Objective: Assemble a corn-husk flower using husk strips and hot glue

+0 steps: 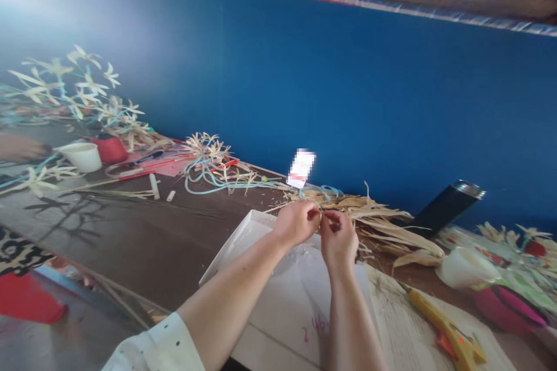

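My left hand (296,221) and my right hand (338,239) meet above a white board (278,301) on the brown table (143,243). Both hands are closed in a pinch on a thin pale strip of dried husk (322,215) held between them. Right behind the hands lies a pile of dried corn husks (383,226). My forearms reach in from the lower edge, the left one in a white dotted sleeve (161,348).
A yellow glue gun (448,333) lies at the right on the board. A black flask (444,207), white cup (465,268) and pink bowl (505,307) stand right. Husk flowers (82,87), a white bowl (82,156) and blue cord (209,179) sit left. A blue wall (348,87) backs the table.
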A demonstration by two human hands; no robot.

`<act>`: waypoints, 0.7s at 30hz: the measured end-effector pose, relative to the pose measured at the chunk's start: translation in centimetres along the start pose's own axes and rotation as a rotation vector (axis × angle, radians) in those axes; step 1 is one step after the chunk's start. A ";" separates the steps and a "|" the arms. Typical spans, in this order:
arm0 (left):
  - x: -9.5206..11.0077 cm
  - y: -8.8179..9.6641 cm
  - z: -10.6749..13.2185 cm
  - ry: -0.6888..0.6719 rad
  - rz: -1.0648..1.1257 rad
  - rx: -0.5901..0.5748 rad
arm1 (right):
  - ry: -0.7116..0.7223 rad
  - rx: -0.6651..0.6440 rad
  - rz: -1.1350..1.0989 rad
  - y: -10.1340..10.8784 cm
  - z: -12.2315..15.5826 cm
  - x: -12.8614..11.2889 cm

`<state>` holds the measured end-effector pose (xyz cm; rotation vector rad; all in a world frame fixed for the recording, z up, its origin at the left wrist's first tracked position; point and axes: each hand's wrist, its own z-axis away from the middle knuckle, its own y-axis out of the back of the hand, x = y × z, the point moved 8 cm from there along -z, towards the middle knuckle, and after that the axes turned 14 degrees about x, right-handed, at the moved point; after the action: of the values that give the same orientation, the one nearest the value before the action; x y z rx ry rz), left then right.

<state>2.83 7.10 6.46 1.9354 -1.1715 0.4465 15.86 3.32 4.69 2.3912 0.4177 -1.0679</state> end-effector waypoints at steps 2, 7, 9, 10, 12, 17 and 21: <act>-0.2 -0.2 0.0 0.025 0.055 0.001 | -0.014 0.008 -0.002 0.1 0.0 0.1; -0.8 -0.4 -0.1 0.065 0.061 0.009 | -0.002 -0.009 -0.002 -0.1 0.1 -0.1; -0.9 -0.5 -0.1 0.078 0.035 -0.003 | 0.016 -0.008 0.017 -0.1 0.1 -0.2; -0.9 -0.6 0.0 0.083 0.025 -0.016 | 0.025 -0.005 0.031 0.0 0.2 -0.3; -1.0 -0.7 0.1 0.100 0.013 -0.042 | 0.038 -0.005 0.047 0.0 0.2 -0.3; -1.7 -1.1 0.0 0.215 0.121 -0.100 | 0.066 -0.020 0.020 -0.1 0.2 -0.5; -2.9 -2.0 0.1 0.424 0.349 -0.162 | 0.068 -0.025 -0.008 -0.1 0.2 -0.5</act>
<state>3.08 9.15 3.59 1.4076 -1.2165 0.8712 15.33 3.26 4.94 2.4112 0.4620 -0.9806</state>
